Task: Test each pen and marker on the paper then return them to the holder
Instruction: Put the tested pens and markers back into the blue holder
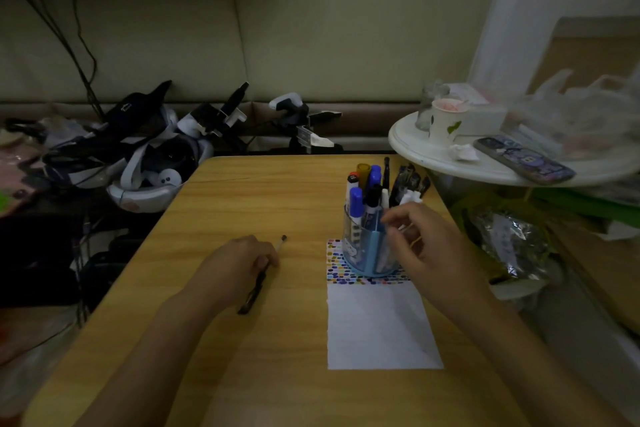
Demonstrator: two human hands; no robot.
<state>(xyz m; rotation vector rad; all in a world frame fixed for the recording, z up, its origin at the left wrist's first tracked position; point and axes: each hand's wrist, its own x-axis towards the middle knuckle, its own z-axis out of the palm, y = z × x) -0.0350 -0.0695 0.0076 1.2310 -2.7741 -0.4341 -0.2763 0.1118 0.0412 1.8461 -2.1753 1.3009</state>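
Note:
A blue and clear pen holder (367,253) full of several pens and markers (370,191) stands on the top end of a white paper (377,326) with a band of coloured dots. My left hand (239,260) rests on the wooden table and grips a black pen (254,291), whose light tip (282,241) points away from me. My right hand (419,243) hovers at the holder's right side with curled fingers near the white pens; whether it pinches one I cannot tell.
The wooden table (242,374) ends at the far edge near a heap of headsets and cables (145,149). On the right a round white table (485,163) carries a paper cup (445,121), a phone (523,159) and plastic bags.

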